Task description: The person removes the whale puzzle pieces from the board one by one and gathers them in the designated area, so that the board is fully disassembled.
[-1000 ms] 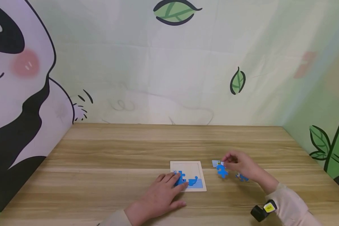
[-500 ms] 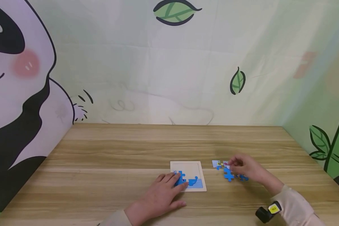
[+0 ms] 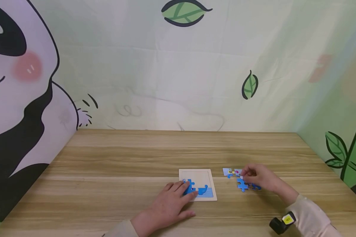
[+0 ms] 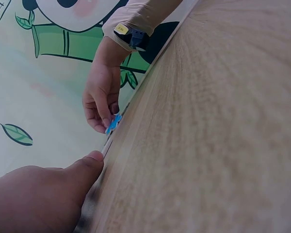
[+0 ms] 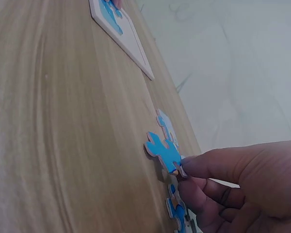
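Note:
My right hand (image 3: 259,177) pinches a blue jigsaw piece (image 5: 165,151) between thumb and fingers, tilted a little above the table. Close around it lie more pieces: a pale one with a coloured print (image 3: 227,171) behind, and a blue one (image 3: 256,186) by the fingers, partly hidden. My left hand (image 3: 172,199) rests with spread fingers on the left side of a square wooden puzzle frame (image 3: 213,194). Blue pieces (image 3: 202,190) fill the lower part of that frame, some under the fingers; its upper part shows bare wood.
The wood-grain table (image 3: 130,154) runs back to a wall printed with leaves and a panda (image 3: 32,92). A black wrist device (image 3: 280,223) with a yellow label is strapped at the right sleeve (image 3: 308,214).
My right hand has moved right and slightly toward me with the blue jigsaw piece, uncovering pale pieces behind it. The left hand and the puzzle frame have stayed put.

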`<move>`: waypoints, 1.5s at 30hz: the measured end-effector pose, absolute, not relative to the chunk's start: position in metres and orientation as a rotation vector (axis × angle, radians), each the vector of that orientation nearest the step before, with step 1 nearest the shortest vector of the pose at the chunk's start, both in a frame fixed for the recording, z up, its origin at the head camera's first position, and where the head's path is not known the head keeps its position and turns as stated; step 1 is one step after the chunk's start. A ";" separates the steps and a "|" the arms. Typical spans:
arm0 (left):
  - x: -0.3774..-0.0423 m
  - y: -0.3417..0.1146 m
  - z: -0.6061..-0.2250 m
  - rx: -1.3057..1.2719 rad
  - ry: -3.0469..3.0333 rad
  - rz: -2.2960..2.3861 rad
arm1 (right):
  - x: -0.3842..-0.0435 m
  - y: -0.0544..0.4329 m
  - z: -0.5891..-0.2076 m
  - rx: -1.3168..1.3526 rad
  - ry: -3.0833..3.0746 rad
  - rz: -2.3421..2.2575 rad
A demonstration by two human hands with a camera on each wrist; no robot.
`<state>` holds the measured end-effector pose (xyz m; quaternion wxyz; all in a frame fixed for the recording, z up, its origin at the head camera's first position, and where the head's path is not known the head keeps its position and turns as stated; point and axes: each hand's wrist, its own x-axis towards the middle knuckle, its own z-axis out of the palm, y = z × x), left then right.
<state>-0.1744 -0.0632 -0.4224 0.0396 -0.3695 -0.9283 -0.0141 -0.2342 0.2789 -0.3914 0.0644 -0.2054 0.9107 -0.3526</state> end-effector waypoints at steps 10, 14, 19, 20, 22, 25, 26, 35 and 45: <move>-0.174 -0.062 -0.422 -1.145 -2.824 -0.012 | -0.233 0.277 -0.395 -0.578 2.824 -0.973; -0.174 -0.061 -0.419 -1.152 -2.842 -0.018 | -0.232 0.275 -0.393 -0.548 2.846 -0.958; -0.174 -0.060 -0.417 -1.158 -2.858 -0.034 | -0.231 0.269 -0.388 -0.522 2.882 -0.949; -0.174 -0.060 -0.417 -1.160 -2.856 -0.035 | -0.231 0.267 -0.387 -0.526 2.894 -0.945; -0.174 -0.059 -0.417 -1.165 -2.854 -0.033 | -0.231 0.263 -0.385 -0.530 2.901 -0.958; -0.174 -0.059 -0.417 -1.174 -2.830 -0.016 | -0.233 0.255 -0.383 -0.564 2.914 -0.979; -0.174 -0.058 -0.416 -1.176 -2.822 -0.008 | -0.233 0.252 -0.382 -0.575 2.915 -0.990; -0.167 -0.054 -0.410 -1.168 -2.757 0.129 | -0.238 0.221 -0.381 -0.657 2.925 -1.027; -0.155 -0.052 -0.410 -1.143 -2.853 0.112 | -0.242 0.187 -0.383 -0.742 2.863 -1.091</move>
